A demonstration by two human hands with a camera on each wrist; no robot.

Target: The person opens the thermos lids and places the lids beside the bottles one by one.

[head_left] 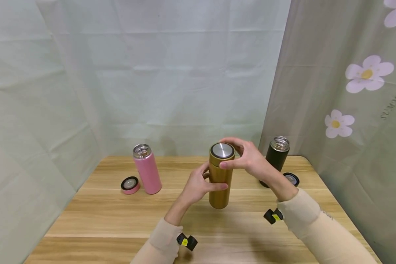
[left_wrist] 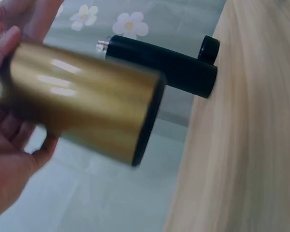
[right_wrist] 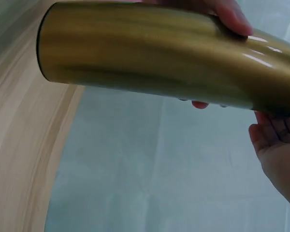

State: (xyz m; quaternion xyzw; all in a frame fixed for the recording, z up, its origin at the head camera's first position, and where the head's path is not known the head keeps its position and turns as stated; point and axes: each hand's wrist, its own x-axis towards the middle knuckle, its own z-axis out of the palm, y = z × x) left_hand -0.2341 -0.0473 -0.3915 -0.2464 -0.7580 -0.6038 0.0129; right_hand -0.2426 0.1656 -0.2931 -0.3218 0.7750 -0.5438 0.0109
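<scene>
A gold thermos bottle with its lid on stands nearly upright between both hands over the middle of the table. My left hand grips the body from the left, thumb across the front. Around the lid at the top, my right hand holds with thumb in front and fingers behind. In the left wrist view, the gold bottle's dark base is raised off the wood. The right wrist view has the gold body across its upper part; the lid is mostly out of frame.
At the left stands an open pink bottle beside its pink lid. An open black bottle stands at the right behind the right forearm, its lid beside it. The wooden table meets hanging cloth at the back.
</scene>
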